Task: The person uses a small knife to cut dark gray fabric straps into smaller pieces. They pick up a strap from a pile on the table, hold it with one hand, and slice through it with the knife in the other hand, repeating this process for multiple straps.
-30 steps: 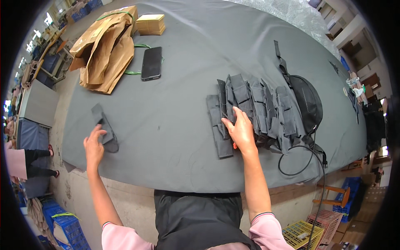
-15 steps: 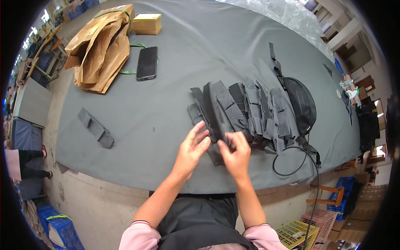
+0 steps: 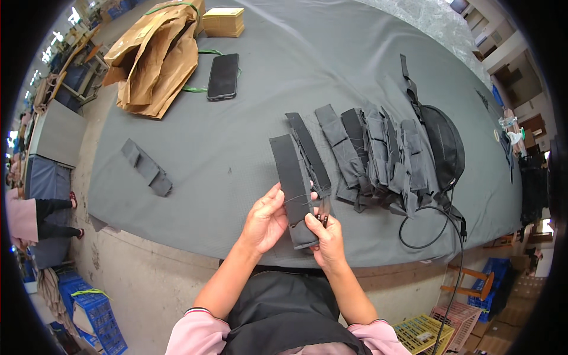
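My left hand (image 3: pixel 265 220) and my right hand (image 3: pixel 326 238) together hold a long dark grey fabric strip (image 3: pixel 290 177) lifted above the near edge of the grey table (image 3: pixel 236 148). The left hand grips its left side; the right hand pinches its lower end, with a small dark tool (image 3: pixel 322 220) between the fingers. A row of several similar grey pouch strips (image 3: pixel 367 157) lies overlapping on the table just right of the held one. One loose strip (image 3: pixel 147 168) lies alone at the left.
A black bag (image 3: pixel 444 145) with straps and a black cord (image 3: pixel 426 228) lies at the right. Farther back are a black phone (image 3: pixel 223 76), crumpled brown paper bags (image 3: pixel 157 56) and a yellowish box (image 3: pixel 223 21). Crates (image 3: pixel 426 331) stand on the floor.
My left hand left the loose strip at the left and came over to the pile. Both hands have lifted one strip off the row toward me.
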Demonstrator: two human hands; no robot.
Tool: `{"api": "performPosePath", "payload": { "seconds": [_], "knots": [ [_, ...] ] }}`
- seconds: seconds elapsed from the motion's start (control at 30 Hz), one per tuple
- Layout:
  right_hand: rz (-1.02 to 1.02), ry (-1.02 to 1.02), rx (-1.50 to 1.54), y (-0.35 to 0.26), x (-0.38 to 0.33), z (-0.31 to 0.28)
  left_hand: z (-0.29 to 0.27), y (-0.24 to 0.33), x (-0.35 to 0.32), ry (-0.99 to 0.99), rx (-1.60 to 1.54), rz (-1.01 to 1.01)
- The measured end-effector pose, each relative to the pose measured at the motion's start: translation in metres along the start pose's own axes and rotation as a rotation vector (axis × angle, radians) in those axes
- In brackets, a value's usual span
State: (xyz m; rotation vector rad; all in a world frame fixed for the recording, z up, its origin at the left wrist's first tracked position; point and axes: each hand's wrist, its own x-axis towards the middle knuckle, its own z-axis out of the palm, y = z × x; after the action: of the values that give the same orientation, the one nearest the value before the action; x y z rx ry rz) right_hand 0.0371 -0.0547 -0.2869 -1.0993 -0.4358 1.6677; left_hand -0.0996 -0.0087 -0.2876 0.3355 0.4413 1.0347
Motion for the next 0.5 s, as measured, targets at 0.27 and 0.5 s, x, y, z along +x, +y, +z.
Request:
{"api": "performPosePath", "payload": {
  "seconds": [0.27,0.5],
  "knots": [
    [-0.314,0.050,-0.492,0.015,-0.005,-0.015,-0.014,0.001,-0.014,0.179,0.104,0.065],
    [-0.485,0.013,-0.669,-0.014,0.013,0.017,0.007,-0.011,-0.034,0.244,0.258,0.017]
  ]
}}
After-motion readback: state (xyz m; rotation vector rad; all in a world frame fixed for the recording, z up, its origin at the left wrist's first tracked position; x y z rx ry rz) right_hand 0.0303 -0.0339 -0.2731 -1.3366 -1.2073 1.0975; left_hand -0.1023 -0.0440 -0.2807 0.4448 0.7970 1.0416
